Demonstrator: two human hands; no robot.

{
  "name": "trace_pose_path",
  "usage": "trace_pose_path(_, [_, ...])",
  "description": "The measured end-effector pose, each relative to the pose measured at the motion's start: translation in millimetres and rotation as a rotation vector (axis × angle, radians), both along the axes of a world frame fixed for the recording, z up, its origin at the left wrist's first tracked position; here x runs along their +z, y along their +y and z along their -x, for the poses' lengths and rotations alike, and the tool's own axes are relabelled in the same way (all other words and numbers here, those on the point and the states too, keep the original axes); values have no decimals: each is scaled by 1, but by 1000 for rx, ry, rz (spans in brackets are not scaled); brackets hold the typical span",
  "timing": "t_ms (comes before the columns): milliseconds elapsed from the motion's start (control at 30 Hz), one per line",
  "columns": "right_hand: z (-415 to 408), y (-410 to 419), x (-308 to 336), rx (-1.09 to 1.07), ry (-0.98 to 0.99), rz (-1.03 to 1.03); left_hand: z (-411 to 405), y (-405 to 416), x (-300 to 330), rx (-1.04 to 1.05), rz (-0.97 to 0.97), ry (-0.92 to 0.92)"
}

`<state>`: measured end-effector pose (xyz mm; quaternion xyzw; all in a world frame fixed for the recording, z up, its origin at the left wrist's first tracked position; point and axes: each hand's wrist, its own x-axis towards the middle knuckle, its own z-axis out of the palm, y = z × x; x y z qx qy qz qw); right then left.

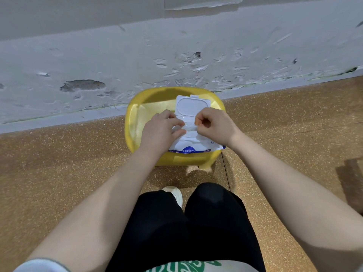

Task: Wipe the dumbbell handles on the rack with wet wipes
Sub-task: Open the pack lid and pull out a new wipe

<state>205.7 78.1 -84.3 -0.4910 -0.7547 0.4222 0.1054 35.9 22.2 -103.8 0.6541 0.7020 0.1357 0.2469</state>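
A white and blue pack of wet wipes (194,147) lies on a yellow plastic stool (135,122) by the wall. Its white flip lid (193,105) stands open, tilted back. My left hand (163,128) presses flat on the left part of the pack, fingers over the opening. My right hand (214,124) is curled and pinches a white wipe (189,128) at the opening. No dumbbells or rack are in view.
A grey wall (137,61) with peeling paint runs behind the stool. The floor (68,154) is speckled brown. My legs in black trousers (196,222) and a white shoe (175,193) are below the stool. A dark brown object (351,183) sits at the right edge.
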Motion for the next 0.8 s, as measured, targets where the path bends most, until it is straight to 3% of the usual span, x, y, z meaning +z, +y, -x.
trace_pose_path(233, [31,5,24,472,-548,-352,-2,-1,-4,-5,-56,28])
trace_pose_path(433, [52,4,31,450,-780,-214,-3,-2,-6,-4,-76,28])
trace_pose_path(633, [35,11,22,373,-596,-111,-3,-3,-5,6,-66,13])
trace_pose_path(800, [-11,11,22,214,-115,146,-3,-3,-2,20,-37,-11])
